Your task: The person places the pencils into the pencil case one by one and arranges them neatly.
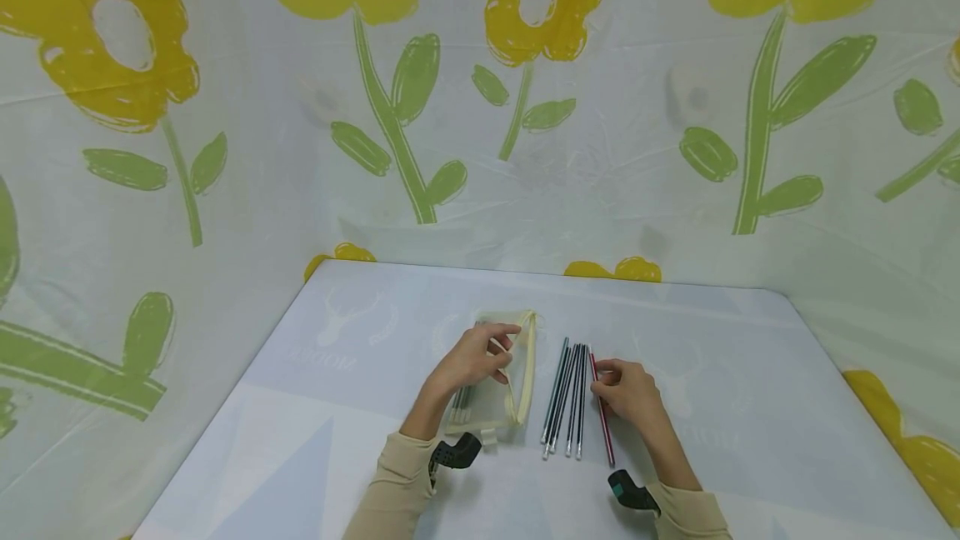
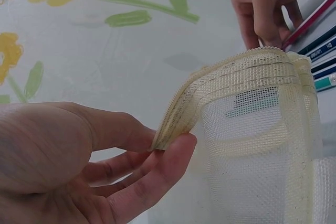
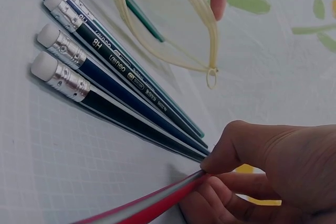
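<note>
My left hand (image 1: 474, 357) pinches the zippered edge of a pale yellow mesh pouch (image 1: 527, 382), lifting that edge so the mouth gapes. Inside the pouch lie some green pencils (image 1: 462, 407), partly hidden by the hand and wrist. Between thumb and fingers, my right hand (image 1: 630, 392) holds a red pencil (image 1: 605, 433) near its far end. Just left of it, several dark pencils (image 1: 562, 411) lie side by side on the table. The right wrist view shows white erasers in metal ferrules on these dark pencils (image 3: 113, 59).
The white table (image 1: 300, 440) has faint printed patterns. Behind it and to the sides hangs a flower-printed sheet (image 1: 600, 148). A small white tab (image 1: 489, 437) sits at the pouch's near end. Black wrist cameras (image 1: 459, 450) are worn on both arms.
</note>
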Available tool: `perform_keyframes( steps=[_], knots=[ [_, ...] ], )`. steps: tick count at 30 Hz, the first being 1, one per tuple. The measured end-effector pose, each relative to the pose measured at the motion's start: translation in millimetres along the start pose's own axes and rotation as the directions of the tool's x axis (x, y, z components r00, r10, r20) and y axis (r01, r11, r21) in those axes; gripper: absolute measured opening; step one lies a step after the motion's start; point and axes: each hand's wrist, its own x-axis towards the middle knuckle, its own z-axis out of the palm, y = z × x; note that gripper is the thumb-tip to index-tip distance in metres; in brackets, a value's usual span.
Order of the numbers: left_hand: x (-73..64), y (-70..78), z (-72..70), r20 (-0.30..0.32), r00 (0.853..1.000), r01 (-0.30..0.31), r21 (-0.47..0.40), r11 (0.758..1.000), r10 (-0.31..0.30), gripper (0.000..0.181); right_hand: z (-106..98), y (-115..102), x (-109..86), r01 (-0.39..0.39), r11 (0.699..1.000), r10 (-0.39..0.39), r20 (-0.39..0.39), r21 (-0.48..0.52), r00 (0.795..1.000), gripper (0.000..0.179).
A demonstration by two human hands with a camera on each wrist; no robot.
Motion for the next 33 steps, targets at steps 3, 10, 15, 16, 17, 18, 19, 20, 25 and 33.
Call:
perform_keyframes(
  steps=[3, 10, 15, 16, 17, 18, 19, 20, 25, 33],
  knots=[
    [-0.5, 0.5, -0.1, 0.001, 1.000, 0.000, -0.002, 1.000, 0.000, 0.047, 1, 0, 0.2, 0.008, 1.000, -0.008, -0.003, -0.001, 1.000, 0.042],
    [-0.7, -3.1, -1.9, -0.002, 1.000, -0.006, 0.000, 1.000, 0.006, 0.047, 4, -3, 1.2, 0.024, 1.000, -0.024, 0.001, 0.010, 1.000, 0.042],
    [-0.4, -3.5, -2.8, 0.002, 1.000, -0.018, 0.009, 1.000, 0.018, 0.046, 5, -5, 1.9, 0.034, 0.999, -0.034, 0.004, 0.000, 0.999, 0.042],
    [-0.6, -3.4, -3.0, 0.003, 1.000, -0.022, 0.010, 1.000, 0.022, 0.046, 6, -6, 2.1, 0.038, 0.999, -0.038, 0.006, 0.004, 0.999, 0.043],
    [-0.9, -3.0, -3.3, 0.005, 1.000, -0.023, 0.014, 1.000, 0.023, 0.046, 7, -7, 2.2, 0.039, 0.999, -0.039, 0.009, 0.014, 0.999, 0.042],
    [-1.2, -2.8, -3.8, 0.005, 1.000, -0.025, 0.016, 1.000, 0.025, 0.046, 7, -8, 2.2, 0.042, 0.999, -0.042, 0.012, 0.026, 0.999, 0.043],
    [-1.2, -2.6, -4.0, 0.007, 1.000, -0.026, 0.021, 0.999, 0.025, 0.046, 8, -10, 1.8, 0.044, 0.998, -0.045, 0.017, 0.045, 0.999, 0.043],
    [-1.2, -2.2, -4.0, 0.008, 1.000, -0.024, 0.025, 0.999, 0.024, 0.046, 9, -13, 1.4, 0.043, 0.997, -0.045, 0.023, 0.067, 0.999, 0.043],
    [-0.6, -2.0, -3.9, 0.007, 1.000, -0.022, 0.046, 0.999, 0.021, 0.046, 18, -29, 1.5, 0.031, 0.988, -0.039, 0.048, 0.148, 0.998, 0.040],
    [-0.1, -2.6, -2.4, -0.003, 1.000, -0.012, 0.015, 1.000, 0.012, 0.045, 36, -55, 6.9, 0.010, 0.961, -0.033, 0.080, 0.276, 0.996, 0.037]
  ],
)
